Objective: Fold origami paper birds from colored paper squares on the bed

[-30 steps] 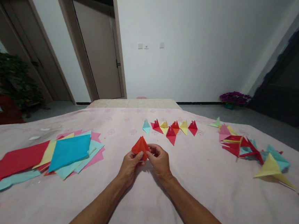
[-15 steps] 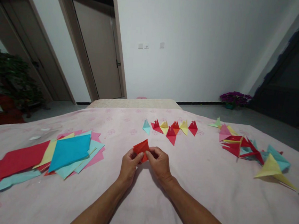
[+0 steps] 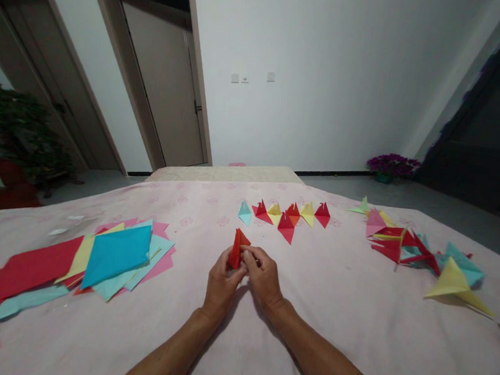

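Note:
A small folded piece of red-orange paper [image 3: 236,248] is held upright above the middle of the table. My left hand [image 3: 221,281] grips its lower left part between thumb and fingers. On its right side, my right hand [image 3: 265,275] pinches the paper's edge, close beside the left thumb. Beyond my hands stand several small folded paper figures, among them a light blue one [image 3: 245,212], a yellow one [image 3: 308,213] and a dark red one [image 3: 286,228].
Flat coloured sheets, with a blue sheet [image 3: 117,254] on top, lie at the left on the pink tablecloth [image 3: 203,218]. Larger folded pieces, including a yellow one [image 3: 452,281], are heaped at the right. A wall and doors stand beyond.
The red-orange paper has turned from a broad flat face to a narrow, partly opened side. My left hand has rotated with it and shifted slightly right.

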A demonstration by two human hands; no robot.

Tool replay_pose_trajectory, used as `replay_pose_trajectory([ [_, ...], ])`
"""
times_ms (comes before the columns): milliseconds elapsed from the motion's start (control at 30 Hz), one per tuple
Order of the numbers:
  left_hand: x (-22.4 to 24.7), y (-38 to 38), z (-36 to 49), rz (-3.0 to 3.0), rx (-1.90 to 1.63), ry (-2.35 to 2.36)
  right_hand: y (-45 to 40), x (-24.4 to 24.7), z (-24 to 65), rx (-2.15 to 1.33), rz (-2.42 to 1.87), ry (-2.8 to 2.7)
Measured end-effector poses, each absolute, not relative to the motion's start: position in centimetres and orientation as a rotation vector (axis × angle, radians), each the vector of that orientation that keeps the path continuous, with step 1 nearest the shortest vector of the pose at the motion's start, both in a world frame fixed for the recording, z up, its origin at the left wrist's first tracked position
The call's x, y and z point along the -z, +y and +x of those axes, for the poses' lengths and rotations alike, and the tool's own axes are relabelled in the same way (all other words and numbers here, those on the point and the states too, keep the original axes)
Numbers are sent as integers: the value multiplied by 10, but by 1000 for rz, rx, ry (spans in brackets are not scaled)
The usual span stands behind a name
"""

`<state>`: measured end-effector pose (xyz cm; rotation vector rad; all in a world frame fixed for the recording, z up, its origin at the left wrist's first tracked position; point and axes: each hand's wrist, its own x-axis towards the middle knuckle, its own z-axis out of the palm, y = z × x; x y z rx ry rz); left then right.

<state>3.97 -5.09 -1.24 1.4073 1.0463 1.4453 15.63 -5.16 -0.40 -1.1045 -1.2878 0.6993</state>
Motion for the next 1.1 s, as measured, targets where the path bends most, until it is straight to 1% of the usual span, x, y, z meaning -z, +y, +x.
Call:
replay_pose_trajectory([
  [167, 15, -41, 37, 1135, -1417, 1002, -50, 8, 157, -657, -1070, -1373],
  [333, 11, -37, 37, 847, -1347, 845, -45, 5, 166, -477, -1122, -1311],
  [633, 6, -36, 32, 819, -1300, 771, -42, 5, 175, -399, -1122, -1346],
  [1100, 15, -24, 24, 735, -1262, 791, -46, -2, 179, -383, -1018, -1515],
])
